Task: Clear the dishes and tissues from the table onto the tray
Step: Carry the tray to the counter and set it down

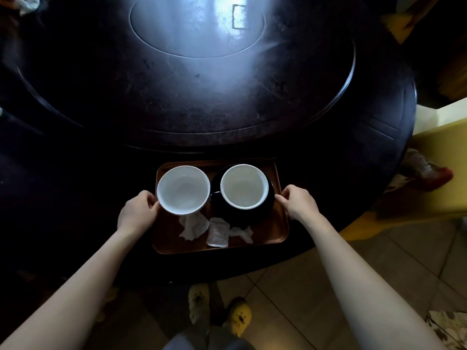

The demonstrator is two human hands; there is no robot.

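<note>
A brown tray (279, 223) sits at the near edge of the dark round table (227, 109). On it stand a white bowl (183, 189) at the left and a black cup with a white inside (243, 186) on a black saucer (252, 213) at the right. Crumpled tissues (193, 226) and a small clear packet (218, 232) lie at the tray's front. My left hand (137, 210) grips the tray's left rim beside the bowl. My right hand (298, 202) grips the right rim.
A raised turntable with a glossy inner disc (197, 26) fills the table's middle. A yellow chair (439, 147) stands at the right with a shoe (427, 170) beside it. Tiled floor and my yellow slippers (237, 315) are below. Something white (27, 3) lies at the far left.
</note>
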